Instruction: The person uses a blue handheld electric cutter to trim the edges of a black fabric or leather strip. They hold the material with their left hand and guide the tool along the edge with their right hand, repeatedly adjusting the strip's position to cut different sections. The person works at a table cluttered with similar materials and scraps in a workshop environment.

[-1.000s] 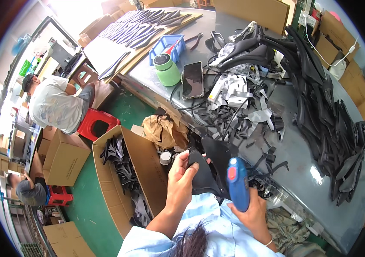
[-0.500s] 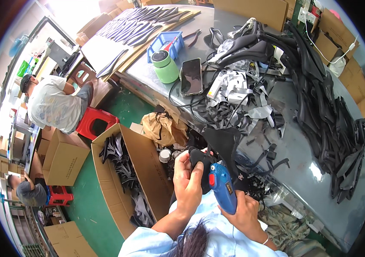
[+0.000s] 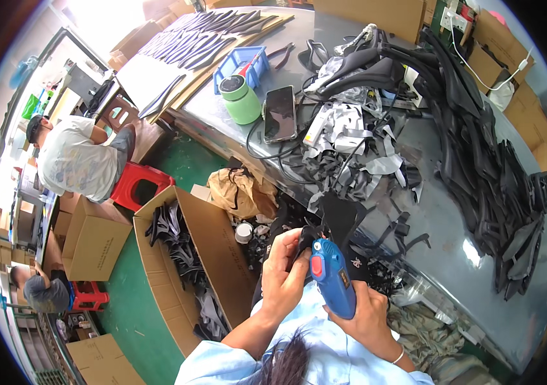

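Observation:
My right hand (image 3: 368, 324) is wrapped round the lower end of a blue handheld power tool (image 3: 336, 285) with a red button. Its working end points away from me, against the dark material. My left hand (image 3: 284, 274) pinches a black curved part (image 3: 310, 238) just left of the tool's head; the fingers cover much of it. A broad black flap (image 3: 343, 217) extends past the tool toward the table edge, and I cannot tell whether it belongs to the same part. The tool's tip is hidden.
The metal table (image 3: 408, 240) bears grey offcuts (image 3: 344, 131), a pile of black curved parts (image 3: 472, 154), a phone (image 3: 280, 114), a green flask (image 3: 240, 99) and a blue bin (image 3: 248, 63). A carton (image 3: 212, 247) of parts stands left. Two people (image 3: 78, 154) sit farther left.
The black part in my left hand has turned and shows less, and my left fingers sit closer to the tool's head. The tool stays in my right hand, and the view has shifted slightly.

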Motion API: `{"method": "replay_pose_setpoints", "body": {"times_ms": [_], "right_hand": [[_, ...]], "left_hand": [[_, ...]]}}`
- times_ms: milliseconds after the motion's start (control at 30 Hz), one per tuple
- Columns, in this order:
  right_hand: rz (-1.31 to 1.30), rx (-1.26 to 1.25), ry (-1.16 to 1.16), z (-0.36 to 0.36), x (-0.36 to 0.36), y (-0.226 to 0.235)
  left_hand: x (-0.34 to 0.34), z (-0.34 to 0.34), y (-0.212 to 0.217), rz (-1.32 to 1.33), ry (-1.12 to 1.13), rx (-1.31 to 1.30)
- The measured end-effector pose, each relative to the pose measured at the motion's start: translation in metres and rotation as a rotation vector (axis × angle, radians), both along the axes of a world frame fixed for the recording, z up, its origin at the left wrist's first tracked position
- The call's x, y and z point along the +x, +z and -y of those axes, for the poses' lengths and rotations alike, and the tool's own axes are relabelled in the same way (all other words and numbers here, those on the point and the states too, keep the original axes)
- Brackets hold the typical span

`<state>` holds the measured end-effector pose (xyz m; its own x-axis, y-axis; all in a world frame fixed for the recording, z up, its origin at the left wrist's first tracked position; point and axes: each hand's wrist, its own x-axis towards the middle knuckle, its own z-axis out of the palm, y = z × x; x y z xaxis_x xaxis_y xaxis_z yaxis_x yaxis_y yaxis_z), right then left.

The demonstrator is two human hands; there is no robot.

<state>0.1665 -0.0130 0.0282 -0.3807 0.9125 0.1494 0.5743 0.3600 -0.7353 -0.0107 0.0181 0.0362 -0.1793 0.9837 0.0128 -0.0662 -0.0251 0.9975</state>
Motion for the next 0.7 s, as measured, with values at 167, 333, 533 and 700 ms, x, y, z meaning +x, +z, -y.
{"method": "replay_pose_setpoints", "body": {"times_ms": [167, 333, 533, 700], "right_hand": [[-0.105, -0.003, -0.158, -0.020, 0.008, 0.013], [-0.399, -0.173, -0.289, -0.050, 0.010, 0.034], [-0.523, -0.141, -0.357, -0.055, 0.020, 0.024], [-0.687, -0.122, -0.434, -0.055, 0.011, 0.033]], "left_hand": [[0.000, -0.003, 0.010, -0.344, -0.127, 0.038], [0.006, -0.007, 0.017, -0.410, -0.348, 0.060], [0.016, -0.001, 0.009, -0.491, 0.041, 0.477], [0.053, 0.035, -0.010, 0.209, -0.496, 0.040]]}}
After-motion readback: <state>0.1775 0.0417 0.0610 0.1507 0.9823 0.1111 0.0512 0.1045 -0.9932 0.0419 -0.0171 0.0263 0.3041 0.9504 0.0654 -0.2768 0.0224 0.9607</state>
